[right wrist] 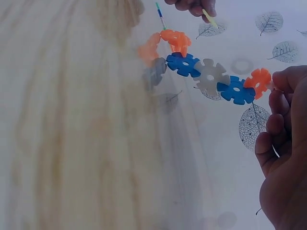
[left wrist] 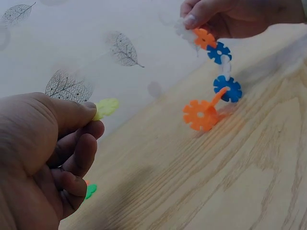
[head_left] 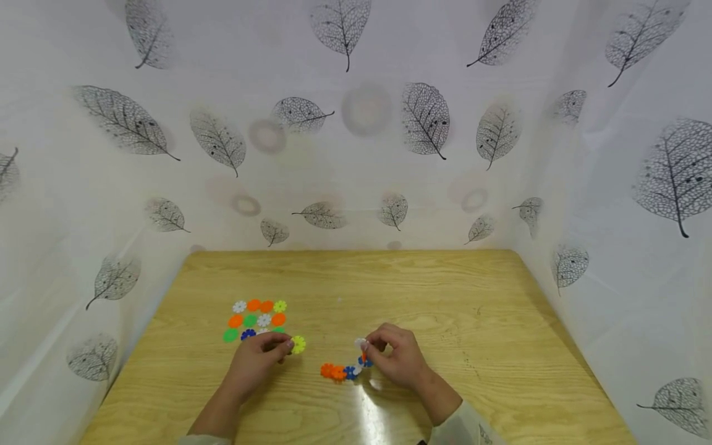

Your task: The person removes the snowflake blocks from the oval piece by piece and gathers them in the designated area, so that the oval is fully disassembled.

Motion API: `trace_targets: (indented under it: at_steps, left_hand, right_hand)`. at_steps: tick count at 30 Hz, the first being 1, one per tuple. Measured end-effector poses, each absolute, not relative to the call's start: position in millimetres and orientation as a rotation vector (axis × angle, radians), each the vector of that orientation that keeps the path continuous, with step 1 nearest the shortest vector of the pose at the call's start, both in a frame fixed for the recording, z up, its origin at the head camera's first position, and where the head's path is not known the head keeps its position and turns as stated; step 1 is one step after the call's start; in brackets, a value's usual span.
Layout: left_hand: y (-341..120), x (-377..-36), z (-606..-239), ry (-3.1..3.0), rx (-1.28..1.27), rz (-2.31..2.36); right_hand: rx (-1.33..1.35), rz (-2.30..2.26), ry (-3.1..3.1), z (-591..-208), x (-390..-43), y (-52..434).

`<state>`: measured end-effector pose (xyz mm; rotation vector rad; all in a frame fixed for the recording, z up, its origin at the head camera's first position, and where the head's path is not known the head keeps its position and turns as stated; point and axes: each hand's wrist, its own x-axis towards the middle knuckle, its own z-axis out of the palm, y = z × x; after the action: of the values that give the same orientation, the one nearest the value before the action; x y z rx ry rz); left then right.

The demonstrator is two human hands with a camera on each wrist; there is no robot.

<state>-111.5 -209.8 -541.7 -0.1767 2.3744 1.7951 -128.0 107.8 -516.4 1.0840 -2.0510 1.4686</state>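
Between thumb and fingertips my left hand (head_left: 258, 363) pinches a yellow snowflake disc (head_left: 298, 345), held above the table. To its right, my right hand (head_left: 402, 357) grips the white snowflake disc (head_left: 360, 343) at the upper end of a linked chain. That chain runs down through an orange disc (left wrist: 205, 39), a blue disc (left wrist: 219, 52), a white one (left wrist: 225, 68) and another blue one (left wrist: 227, 89). Its far end is two orange discs (left wrist: 200, 115), low by the tabletop. The yellow disc and the chain are apart.
Loose snowflake discs in rows, white, orange, green, yellow and blue, lie on the wooden table (head_left: 445, 296) at the left, among them a green disc (head_left: 250, 321). My left hand partly covers the nearest row. A leaf-printed white curtain (head_left: 367, 173) encloses the back and sides.
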Motion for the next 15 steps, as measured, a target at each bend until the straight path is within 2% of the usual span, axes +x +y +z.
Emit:
trace_targets:
  at_steps: [15]
  left_hand:
    - [-241.1,-104.1,-551.3,2.59,-0.362,1.547]
  right_hand:
    - [1.086,1.46,-2.052,-517.6,-128.8,108.1]
